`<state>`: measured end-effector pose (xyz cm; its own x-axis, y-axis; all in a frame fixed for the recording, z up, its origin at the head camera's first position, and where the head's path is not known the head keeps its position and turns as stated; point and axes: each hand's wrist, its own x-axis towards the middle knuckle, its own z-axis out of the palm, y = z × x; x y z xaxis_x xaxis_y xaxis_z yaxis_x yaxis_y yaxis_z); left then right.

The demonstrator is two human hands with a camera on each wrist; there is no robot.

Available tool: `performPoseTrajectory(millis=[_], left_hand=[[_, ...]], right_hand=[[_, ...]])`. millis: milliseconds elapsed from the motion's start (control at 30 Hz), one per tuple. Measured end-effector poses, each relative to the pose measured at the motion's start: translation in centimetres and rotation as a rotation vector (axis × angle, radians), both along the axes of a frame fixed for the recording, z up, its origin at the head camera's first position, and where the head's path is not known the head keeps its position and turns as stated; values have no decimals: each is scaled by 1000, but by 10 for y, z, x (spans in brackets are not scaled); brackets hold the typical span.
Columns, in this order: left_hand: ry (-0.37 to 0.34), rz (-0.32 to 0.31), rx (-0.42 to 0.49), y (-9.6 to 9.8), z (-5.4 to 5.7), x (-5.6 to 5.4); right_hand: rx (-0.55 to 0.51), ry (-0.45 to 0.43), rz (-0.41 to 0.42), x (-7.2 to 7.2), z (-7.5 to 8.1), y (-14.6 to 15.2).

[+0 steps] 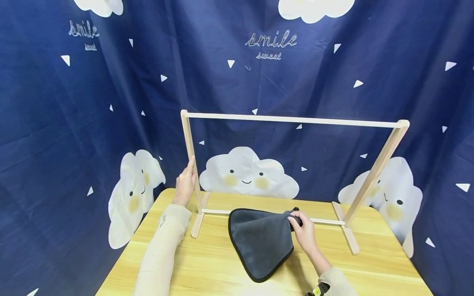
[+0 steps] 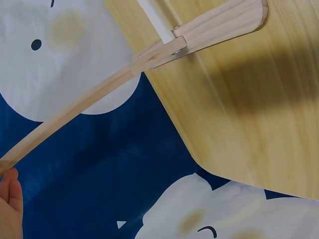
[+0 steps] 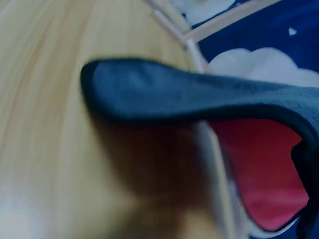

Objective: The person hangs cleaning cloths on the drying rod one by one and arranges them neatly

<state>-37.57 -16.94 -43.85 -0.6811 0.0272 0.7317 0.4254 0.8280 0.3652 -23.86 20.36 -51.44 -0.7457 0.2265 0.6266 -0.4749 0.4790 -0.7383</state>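
Observation:
A light wooden rack [image 1: 292,119] stands on the table, its two posts joined by a white bar at the top and another near the base. My left hand [image 1: 185,185] holds the rack's left post around mid-height, one finger pointing up along it. In the left wrist view, fingertips [image 2: 12,186] meet that post at the lower left. My right hand [image 1: 304,232] pinches the black-edged corner of a dark grey cloth [image 1: 261,242]. The cloth hangs in front of the lower bar. Its red underside [image 3: 261,169] shows in the right wrist view, where the right hand is out of sight.
The rack stands on the yellow wooden table [image 1: 207,271], its flat feet [image 1: 346,230] towards the left and right. Behind and beside the table hangs a dark blue curtain [image 1: 222,90] printed with white clouds and triangles. A dark watch [image 1: 319,289] is on the right wrist.

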Motion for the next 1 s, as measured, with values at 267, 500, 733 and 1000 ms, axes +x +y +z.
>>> performPoseTrajectory(millis=[267,500,733,1000], left_hand=[[-26,24,13,-2,-3,0],[3,26,11,-1,-2,0],[26,22,8,0,-2,-2],[14,27,29,1,-3,-3]], right_hand=[[-18,154,16,0,48,-3],[-40,273,-9,9,102,4],[-128,313,-32,4,142,17],[-177,361,-36,-3,188,18]])
